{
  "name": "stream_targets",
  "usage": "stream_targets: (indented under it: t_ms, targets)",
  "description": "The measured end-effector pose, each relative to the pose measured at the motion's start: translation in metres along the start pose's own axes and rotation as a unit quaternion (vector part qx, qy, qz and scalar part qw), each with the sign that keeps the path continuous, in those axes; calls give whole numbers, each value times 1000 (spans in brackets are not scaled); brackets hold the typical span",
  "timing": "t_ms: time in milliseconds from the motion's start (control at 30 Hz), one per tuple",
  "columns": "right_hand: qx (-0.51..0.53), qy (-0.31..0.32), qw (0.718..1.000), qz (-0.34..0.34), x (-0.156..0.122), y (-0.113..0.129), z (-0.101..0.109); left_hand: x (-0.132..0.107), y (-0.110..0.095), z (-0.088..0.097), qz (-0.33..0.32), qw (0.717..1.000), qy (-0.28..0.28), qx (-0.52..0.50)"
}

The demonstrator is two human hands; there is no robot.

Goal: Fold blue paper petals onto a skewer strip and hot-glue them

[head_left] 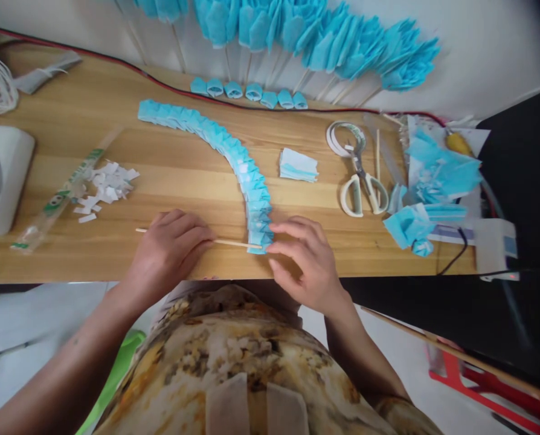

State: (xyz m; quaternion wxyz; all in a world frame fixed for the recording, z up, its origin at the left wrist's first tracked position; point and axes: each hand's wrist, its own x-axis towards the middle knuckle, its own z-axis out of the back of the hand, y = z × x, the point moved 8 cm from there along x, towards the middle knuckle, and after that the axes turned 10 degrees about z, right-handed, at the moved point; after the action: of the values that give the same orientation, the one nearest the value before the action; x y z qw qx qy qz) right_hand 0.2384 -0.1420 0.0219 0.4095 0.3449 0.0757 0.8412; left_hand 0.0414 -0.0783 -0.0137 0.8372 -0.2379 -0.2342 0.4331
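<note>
A thin wooden stick (231, 243) lies across the near end of a long pleated strip of blue paper or cloth (234, 151), which curves over the table. My left hand (173, 241) is closed around the stick, whose left tip pokes out beyond the knuckles. On the other side, my right hand (304, 257) has its fingers apart, the fingertips at the strip's near end by the stick's right tip. Whether they press on the strip is hard to make out. A small folded blue-white piece (298, 165) lies a little beyond my right hand.
White-handled scissors (363, 187) and a tape roll (345, 139) lie right of centre. Blue scraps (442, 169) are heaped at the right. White paper bits (109, 184) and a plastic sleeve (55, 205) lie left. Several stemmed blue flowers (297, 30) lean on the wall behind a cable (156, 80).
</note>
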Motion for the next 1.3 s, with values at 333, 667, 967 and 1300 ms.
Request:
stream_targets:
  t_ms: [333, 667, 967, 1300]
  targets:
    - [-32, 22, 998, -43, 5, -6, -18, -1, -1, 0, -18, 1000, -2, -25]
    - [-8, -4, 998, -56, 2, -9, -21, -5, -2, -2, -45, 999, -5, -18]
    - [-5, -45, 999, -23, 0, 2, -8, -5, -7, 0, -77, 997, -10, 11]
    - [-57, -25, 998, 18, -7, 4, -14, -6, -10, 2, -92, 995, -14, 18]
